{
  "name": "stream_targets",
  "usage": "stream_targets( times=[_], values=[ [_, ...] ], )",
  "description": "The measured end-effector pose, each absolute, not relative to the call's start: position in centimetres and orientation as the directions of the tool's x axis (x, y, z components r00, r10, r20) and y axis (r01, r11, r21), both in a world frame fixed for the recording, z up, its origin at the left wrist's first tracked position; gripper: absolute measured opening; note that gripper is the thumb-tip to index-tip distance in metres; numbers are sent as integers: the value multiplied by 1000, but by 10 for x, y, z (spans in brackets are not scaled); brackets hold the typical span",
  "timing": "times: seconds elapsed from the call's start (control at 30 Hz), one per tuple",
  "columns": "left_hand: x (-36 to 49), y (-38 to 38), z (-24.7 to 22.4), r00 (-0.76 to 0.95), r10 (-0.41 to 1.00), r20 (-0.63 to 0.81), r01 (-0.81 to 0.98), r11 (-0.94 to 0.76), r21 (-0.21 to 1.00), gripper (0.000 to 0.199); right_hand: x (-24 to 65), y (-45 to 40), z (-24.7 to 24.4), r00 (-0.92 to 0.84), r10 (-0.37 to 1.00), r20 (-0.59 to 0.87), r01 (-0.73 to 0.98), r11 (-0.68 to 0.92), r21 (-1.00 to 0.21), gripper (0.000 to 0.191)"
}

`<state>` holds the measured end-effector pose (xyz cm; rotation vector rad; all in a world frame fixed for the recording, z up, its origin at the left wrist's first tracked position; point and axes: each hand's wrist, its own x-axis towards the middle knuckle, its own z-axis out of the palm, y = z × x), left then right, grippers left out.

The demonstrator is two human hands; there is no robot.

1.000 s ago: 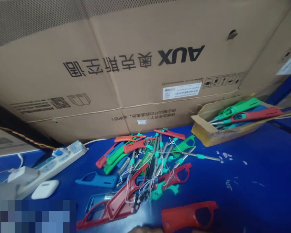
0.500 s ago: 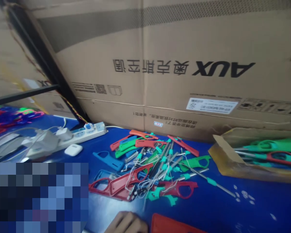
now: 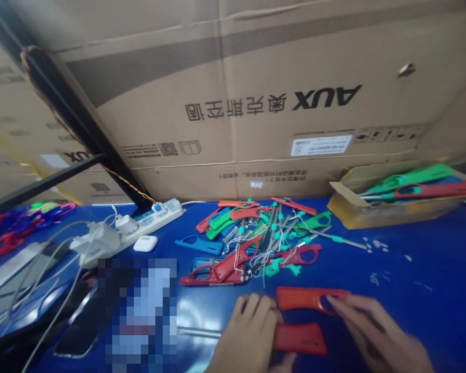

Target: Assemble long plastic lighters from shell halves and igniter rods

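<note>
My left hand (image 3: pixel 252 329) is closed around a red long-reach lighter (image 3: pixel 301 339), its handle showing to the right of my fingers. A thin metal rod (image 3: pixel 200 332) sticks out on the left side of that hand. Just beyond lies an orange-red lighter casing (image 3: pixel 301 299) on the blue table. My right hand (image 3: pixel 384 331) has its fingers closed on the right end of this casing; the fingertips are partly hidden. Behind both hands is a pile of lighter parts: red casings (image 3: pixel 236 259), a blue casing (image 3: pixel 200 244), metal tubes with teal pieces, and white wires.
An open cardboard box (image 3: pixel 357 215) of lighters stands at the right. A power strip (image 3: pixel 132 235) with plugs, a white case (image 3: pixel 145 243) and cables lie at the left, near a partly pixelated phone (image 3: pixel 81 321). Large cartons (image 3: pixel 256 62) form the back wall. Small white bits (image 3: pixel 375 244) are scattered right.
The view has shifted, and the hands' area now shows more fully. My right hand has come into view at the orange-red casing. My left hand now shows with the red lighter in it.
</note>
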<state>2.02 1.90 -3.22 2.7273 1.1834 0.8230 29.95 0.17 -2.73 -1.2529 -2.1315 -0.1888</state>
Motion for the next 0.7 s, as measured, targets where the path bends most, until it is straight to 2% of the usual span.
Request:
stream_targets(
  times=[0.07, 0.1, 0.2, 0.27, 0.33, 0.43, 0.57, 0.7],
  values=[
    [20, 17, -22, 577, 722, 381, 661, -687, 302, 40, 303, 4, -20, -159, 736, 658, 894, 390, -221, 27],
    [20, 16, -17, 589, 731, 345, 661, -681, 315, 40, 307, 6, -16, -70, 730, 680, 924, 304, -231, 26],
    [20, 14, -6, 607, 744, 279, 671, -668, 322, 37, 334, 13, -10, 74, 743, 666, 978, 75, -193, 40],
    [19, 15, -3, 605, 746, 278, 681, -666, 304, 35, 360, 19, -13, 89, 804, 588, 984, 20, -177, 50],
    [19, 15, -3, 607, 738, 295, 681, -675, 286, 32, 382, 25, -18, 181, 812, 555, 975, -73, -211, 52],
    [18, 16, -3, 614, 729, 304, 673, -684, 281, 30, 396, 33, -25, 237, 819, 523, 958, -110, -263, 50],
    [18, 15, 0, 601, 749, 279, 697, -662, 274, 29, 389, 39, -30, 182, 866, 466, 963, -61, -262, 43],
    [19, 17, 1, 606, 735, 303, 685, -677, 270, 34, 384, 42, -30, 210, 876, 433, 956, -90, -281, 36]
  ],
)
